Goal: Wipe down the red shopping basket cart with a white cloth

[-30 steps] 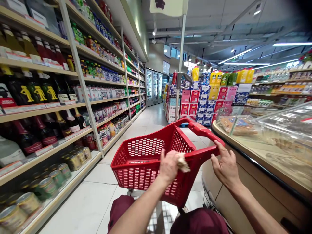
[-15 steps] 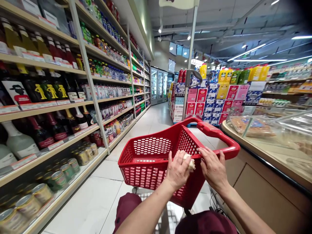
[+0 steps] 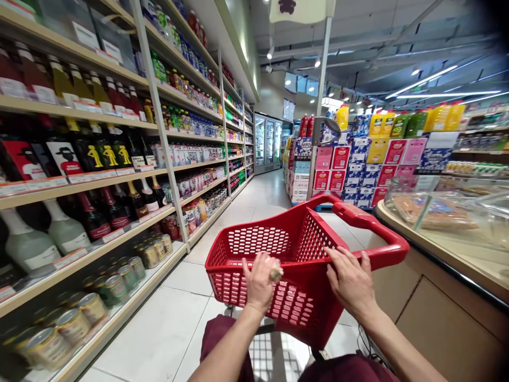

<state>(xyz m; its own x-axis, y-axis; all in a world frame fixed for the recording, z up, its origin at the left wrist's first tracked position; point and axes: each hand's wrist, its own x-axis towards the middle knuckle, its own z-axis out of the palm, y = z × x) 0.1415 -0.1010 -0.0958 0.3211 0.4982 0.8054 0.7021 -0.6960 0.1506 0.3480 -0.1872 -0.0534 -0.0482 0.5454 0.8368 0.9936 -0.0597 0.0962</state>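
A red plastic shopping cart (image 3: pixel 322 307) with a perforated basket stands right in front of my knees. My left hand (image 3: pixel 260 281) is closed around a crumpled whitish cloth (image 3: pixel 275 271), at the near rim of the basket. Most of the cloth is hidden in the fist. Farther right, my right hand (image 3: pixel 352 278) lies on the rim near the handle (image 3: pixel 392 249), its fingers stretched out and a little apart. The inside of the basket shows only in part.
Shelves of bottles and cans (image 3: pixel 119 228) line the left side. A counter (image 3: pixel 437 254) with packaged food under clear covers stands close on the right. Stacked drink cartons (image 3: pixel 358 170) and a pole (image 3: pixel 318 122) are ahead. Cables (image 3: pixel 368 339) lie below the counter.
My left hand has moved left along the basket rim with the cloth, away from my right hand. My right hand stays on the rim. The whole view has shifted slightly.
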